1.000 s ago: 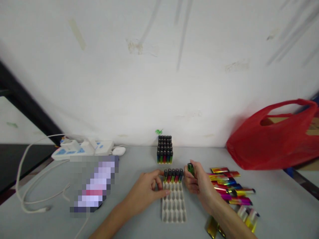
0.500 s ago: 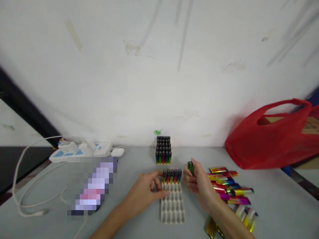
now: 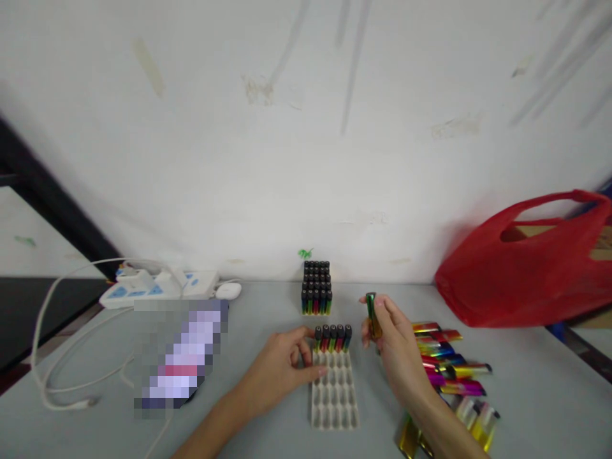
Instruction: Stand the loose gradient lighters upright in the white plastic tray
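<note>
A pale wall rises behind a grey table, with a red bag at its far right and a white power strip at its far left. Loose shiny tubes lie heaped at the right, partly behind the right forearm. The left hand lies at the left edge of the pale tray, its grip apart, thumb over that edge and forefinger just beside the dark-capped row standing upright at the tray's far end. Beyond them, near the wall, stands a close-packed block of similar tubes. The right hand has its grip clamped on one green-and-gold tube, which stands nearly upright between thumb and fingers, to the right of the row, apart from it.
</note>
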### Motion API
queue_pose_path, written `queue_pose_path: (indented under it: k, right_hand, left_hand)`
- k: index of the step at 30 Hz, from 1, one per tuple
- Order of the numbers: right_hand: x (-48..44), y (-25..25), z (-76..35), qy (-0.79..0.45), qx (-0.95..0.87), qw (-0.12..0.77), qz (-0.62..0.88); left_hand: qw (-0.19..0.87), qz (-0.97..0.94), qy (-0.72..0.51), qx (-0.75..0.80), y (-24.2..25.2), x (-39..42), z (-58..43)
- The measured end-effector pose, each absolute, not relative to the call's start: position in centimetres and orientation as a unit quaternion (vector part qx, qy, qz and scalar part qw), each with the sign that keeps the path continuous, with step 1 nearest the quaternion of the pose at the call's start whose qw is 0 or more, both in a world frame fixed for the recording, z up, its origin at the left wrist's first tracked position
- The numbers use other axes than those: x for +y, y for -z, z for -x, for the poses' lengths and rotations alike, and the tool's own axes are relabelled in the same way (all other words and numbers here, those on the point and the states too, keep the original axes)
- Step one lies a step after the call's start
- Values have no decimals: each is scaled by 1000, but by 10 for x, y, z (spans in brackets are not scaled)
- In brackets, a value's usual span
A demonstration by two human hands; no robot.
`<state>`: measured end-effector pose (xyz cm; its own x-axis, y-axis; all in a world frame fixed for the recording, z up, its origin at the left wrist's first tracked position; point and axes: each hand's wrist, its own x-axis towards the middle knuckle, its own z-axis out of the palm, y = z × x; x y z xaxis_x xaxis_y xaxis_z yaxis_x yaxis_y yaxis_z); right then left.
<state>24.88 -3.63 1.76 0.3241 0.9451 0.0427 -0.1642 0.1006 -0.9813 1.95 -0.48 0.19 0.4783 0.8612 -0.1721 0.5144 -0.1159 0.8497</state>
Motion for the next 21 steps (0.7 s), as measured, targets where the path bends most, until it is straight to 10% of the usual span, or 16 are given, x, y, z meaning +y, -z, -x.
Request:
queue_pose_path:
  k: [21]
  right_hand:
    - [-50,-32,-247,-450,-478,620,429]
  left_hand:
    - [492,-715,-191,458,-5,-5,-20]
